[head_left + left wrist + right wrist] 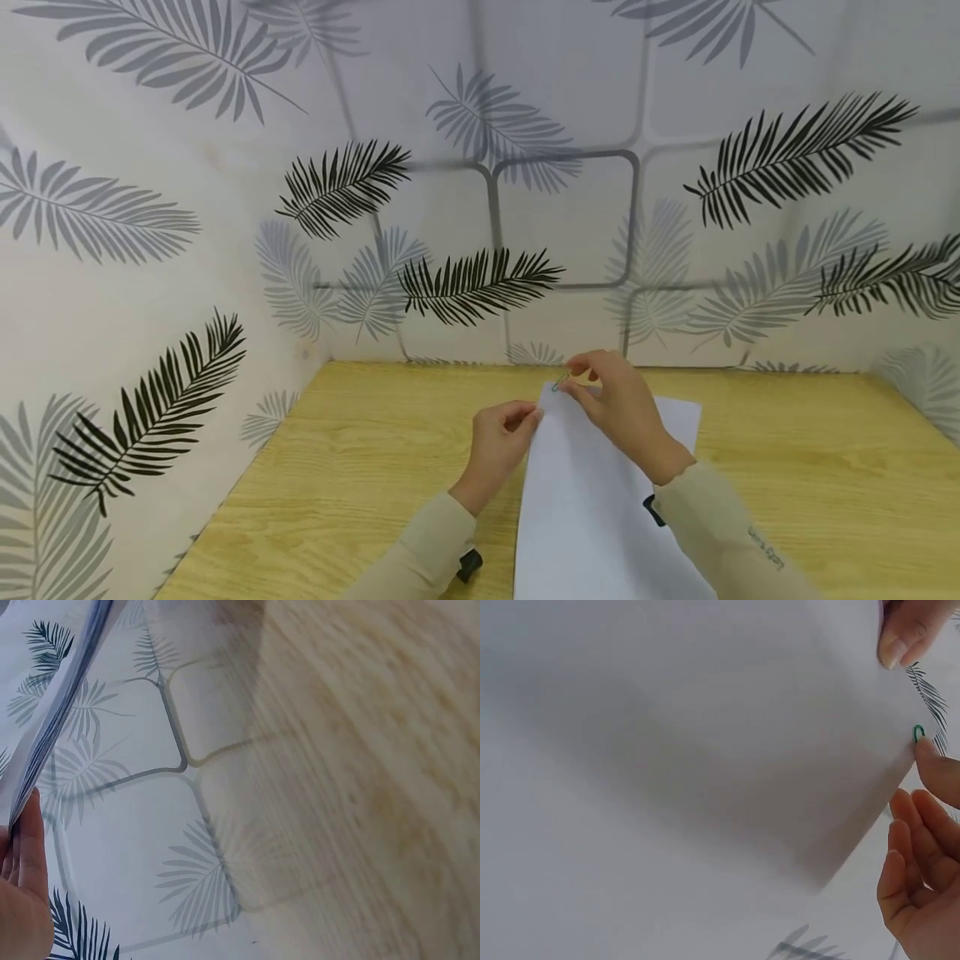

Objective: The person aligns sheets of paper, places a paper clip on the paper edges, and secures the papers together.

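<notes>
A stack of white paper sheets [577, 492] is held up over the table, its far edge raised toward the wall. My left hand [504, 442] pinches the stack's left edge near the top corner, thumb on the front face. In the left wrist view the layered sheet edges [56, 724] show above the fingers. At the top edge my right hand [618, 408] pinches a small green paper clip [919, 734] between thumb and forefinger. The clip's looped end overlaps the paper near the top left corner. The right hand's other fingers are bent behind the edge.
A wood-grain table [360, 467] spreads under both arms. Behind it and to the left stand walls [442, 208] covered with a feather-leaf pattern. Black wrist straps [470, 565] show at both beige sleeves [420, 546].
</notes>
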Demonstrator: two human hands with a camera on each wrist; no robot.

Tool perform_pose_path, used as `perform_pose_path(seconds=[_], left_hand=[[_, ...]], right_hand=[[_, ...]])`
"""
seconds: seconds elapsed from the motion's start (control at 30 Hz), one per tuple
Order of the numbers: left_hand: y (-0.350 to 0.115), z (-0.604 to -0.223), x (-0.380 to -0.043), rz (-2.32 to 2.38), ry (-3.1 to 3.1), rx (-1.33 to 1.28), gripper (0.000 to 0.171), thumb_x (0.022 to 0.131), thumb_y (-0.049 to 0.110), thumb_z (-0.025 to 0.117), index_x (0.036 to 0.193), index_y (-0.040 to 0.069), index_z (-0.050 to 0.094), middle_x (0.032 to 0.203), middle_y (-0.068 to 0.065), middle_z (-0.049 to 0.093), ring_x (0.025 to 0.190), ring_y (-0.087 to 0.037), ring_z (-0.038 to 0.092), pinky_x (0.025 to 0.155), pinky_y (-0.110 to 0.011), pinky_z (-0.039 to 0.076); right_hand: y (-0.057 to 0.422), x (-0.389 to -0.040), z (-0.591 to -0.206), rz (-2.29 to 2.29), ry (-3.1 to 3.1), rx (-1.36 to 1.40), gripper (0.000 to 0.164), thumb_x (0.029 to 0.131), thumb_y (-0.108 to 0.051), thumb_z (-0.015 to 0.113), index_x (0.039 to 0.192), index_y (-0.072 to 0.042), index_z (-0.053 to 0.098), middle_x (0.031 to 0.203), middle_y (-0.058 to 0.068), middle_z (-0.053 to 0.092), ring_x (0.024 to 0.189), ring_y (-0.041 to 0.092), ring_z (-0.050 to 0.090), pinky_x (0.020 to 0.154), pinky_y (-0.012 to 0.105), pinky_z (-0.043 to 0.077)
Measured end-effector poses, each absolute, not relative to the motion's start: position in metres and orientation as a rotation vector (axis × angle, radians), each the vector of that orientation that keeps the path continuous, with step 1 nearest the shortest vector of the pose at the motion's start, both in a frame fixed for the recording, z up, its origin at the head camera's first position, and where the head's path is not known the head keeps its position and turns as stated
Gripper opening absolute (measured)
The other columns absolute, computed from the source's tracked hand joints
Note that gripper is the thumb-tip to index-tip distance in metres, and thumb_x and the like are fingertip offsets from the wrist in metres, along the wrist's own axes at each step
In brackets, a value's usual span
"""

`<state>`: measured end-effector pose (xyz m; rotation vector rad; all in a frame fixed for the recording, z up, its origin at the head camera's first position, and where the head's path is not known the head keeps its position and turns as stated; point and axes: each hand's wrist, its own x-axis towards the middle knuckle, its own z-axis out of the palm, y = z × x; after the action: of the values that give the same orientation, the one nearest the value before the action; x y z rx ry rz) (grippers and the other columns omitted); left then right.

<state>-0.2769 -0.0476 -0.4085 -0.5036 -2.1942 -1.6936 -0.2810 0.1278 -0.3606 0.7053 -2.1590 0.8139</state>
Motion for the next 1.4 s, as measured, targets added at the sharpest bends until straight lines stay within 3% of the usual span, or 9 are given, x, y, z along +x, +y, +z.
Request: perform_pose_path(seconds=[0.4, 0.77, 1.4], left_hand=[[-0.046, -0.406, -0.278, -1.685, -2.168, -0.557, 0.011, 0.089, 0.006, 0.068, 0.095, -0.002, 0.074, 0.089, -0.013, 0.072, 0.070, -0.010, 0.062, 0.063, -0.019, 0.050], [-0.043, -0.379, -0.258, -1.671, -2.171, -0.540, 0.010, 0.087, -0.006, 0.065, 0.091, -0.013, 0.071, 0.088, -0.022, 0.070, 0.068, -0.018, 0.062, 0.060, -0.016, 0.047], [-0.044, -0.375, -0.253, -1.698, -2.148, -0.521, 0.009, 0.086, -0.006, 0.065, 0.089, -0.013, 0.071, 0.085, -0.023, 0.069, 0.066, -0.009, 0.055, 0.060, -0.016, 0.045]], right_hand=[[0.124, -0.282, -0.375, 0.701, -1.945, 0.742, 0.030, 0.072, -0.007, 0.083, 0.098, -0.001, 0.070, 0.089, 0.010, 0.070, 0.084, 0.027, 0.060, 0.070, 0.039, 0.052], [0.124, -0.285, -0.375, 0.667, -1.904, 0.802, 0.031, 0.070, -0.001, 0.083, 0.098, 0.001, 0.070, 0.089, 0.011, 0.070, 0.085, 0.027, 0.061, 0.073, 0.039, 0.052], [0.122, -0.287, -0.375, 0.668, -1.928, 0.846, 0.032, 0.070, 0.000, 0.082, 0.101, 0.000, 0.071, 0.090, 0.009, 0.070, 0.087, 0.025, 0.061, 0.072, 0.038, 0.053]])
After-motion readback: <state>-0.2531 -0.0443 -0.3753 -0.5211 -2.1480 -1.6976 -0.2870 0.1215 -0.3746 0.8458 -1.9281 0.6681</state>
